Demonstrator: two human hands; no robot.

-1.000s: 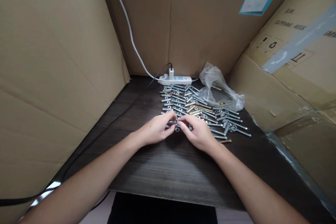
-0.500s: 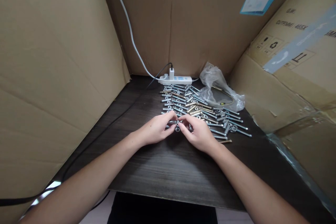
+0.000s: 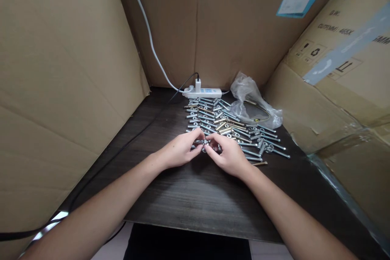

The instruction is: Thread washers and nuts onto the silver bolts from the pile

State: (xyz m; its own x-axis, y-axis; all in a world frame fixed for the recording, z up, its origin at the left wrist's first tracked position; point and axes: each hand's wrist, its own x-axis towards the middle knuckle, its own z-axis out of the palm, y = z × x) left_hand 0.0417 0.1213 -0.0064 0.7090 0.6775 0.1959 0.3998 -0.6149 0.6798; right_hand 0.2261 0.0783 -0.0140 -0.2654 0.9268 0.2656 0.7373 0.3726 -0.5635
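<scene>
Between thumb and fingers, my left hand [image 3: 181, 149] pinches a metal bolt [image 3: 198, 142] that points to the right. My right hand [image 3: 228, 153] has its thumb and forefinger closed on a small silver nut [image 3: 206, 142] at the bolt's right end. The fingertips partly cover both parts, so how far the nut sits on the thread cannot be made out. Just beyond the hands lie rows of loose hardware: long bolts [image 3: 276, 145], metal sleeves [image 3: 225, 131] and washers [image 3: 207, 127], silver and brass-coloured.
Behind the hardware stand a white power strip [image 3: 211, 93] and a crumpled clear plastic bag [image 3: 246, 89]. A black cable [image 3: 131, 140] crosses the dark table [image 3: 183, 199] on the left. Cardboard walls [image 3: 164, 36] close in the left, back and right sides.
Both hands stay in nearly the same place; the right fingertips have shifted slightly around the nut, which shows more clearly now. The whole view has moved a little.
</scene>
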